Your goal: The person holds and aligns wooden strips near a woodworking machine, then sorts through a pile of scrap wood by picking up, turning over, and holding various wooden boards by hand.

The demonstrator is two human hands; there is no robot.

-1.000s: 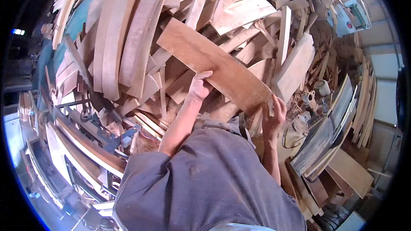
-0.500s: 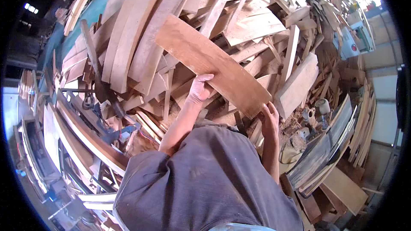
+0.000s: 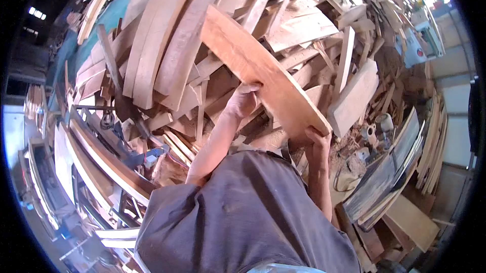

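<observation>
A flat wooden board [image 3: 263,73] slants across the middle of the view, its far end to the upper left and its near end to the lower right. My left hand [image 3: 244,100] grips its lower long edge near the middle, thumb on the upper face. At the near end, my right hand [image 3: 318,141] is closed on the corner, with the thumb on top. Fingers under the board are hidden on both hands. The board is tilted, so one long narrow edge shows along its right side.
Beyond the board lies a big heap of wooden offcuts [image 3: 304,30]. Long planks [image 3: 162,35] lean at the upper left. More boards [image 3: 101,156] stand at my left. On the right are a dusty motor-like part [image 3: 383,122], a leaning dark panel [image 3: 385,171] and a pale machine [image 3: 424,44].
The board has been tilted in my hands, and its face now looks brighter, with a narrow edge showing. Its far end has shifted right and up. My right thumb has come over the top.
</observation>
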